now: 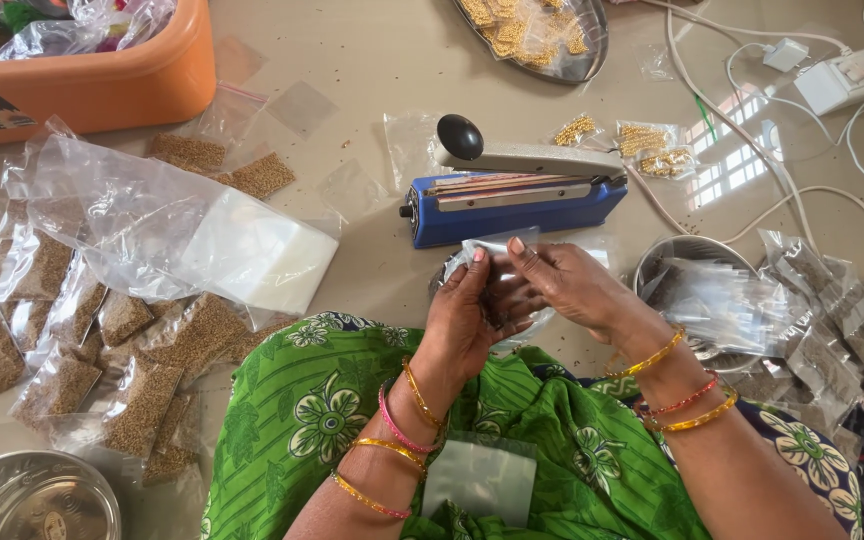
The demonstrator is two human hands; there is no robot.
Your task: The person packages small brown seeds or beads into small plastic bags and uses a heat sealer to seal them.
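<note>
At the far left, many small clear packets of brown seed [47,330] lie filled on the floor [372,60], some overlapping. Behind them stands an orange tub [102,80] with crumpled plastic in it, and at the bottom corner shows the rim of a steel bowl [32,495]. A large loose plastic bag [132,215] and a stack of empty clear pouches [257,255] lie just right of the filled packets.

In the middle, the left hand [472,320] and the right hand [567,285] meet over the person's green-clad lap, just in front of a blue heat sealer [512,200] whose arm is lifted. Both hands pinch a small clear pouch [487,250] between fingertips and thumbs, its mouth toward the sealer; whether it holds anything I cannot tell. Another empty pouch [482,480] rests on the lap.

To the right, a steel dish [697,275] holds more clear pouches, and dark-filled packets [832,310] lie beside it. Farther back are a steel tray of gold-coloured pieces [542,35], a few small packets of them [642,145], and a white power strip [857,75] with cords.

Judging by the piles, a good deal of packing is done, while the stack and dish of empty pouches suggest plenty remains.
</note>
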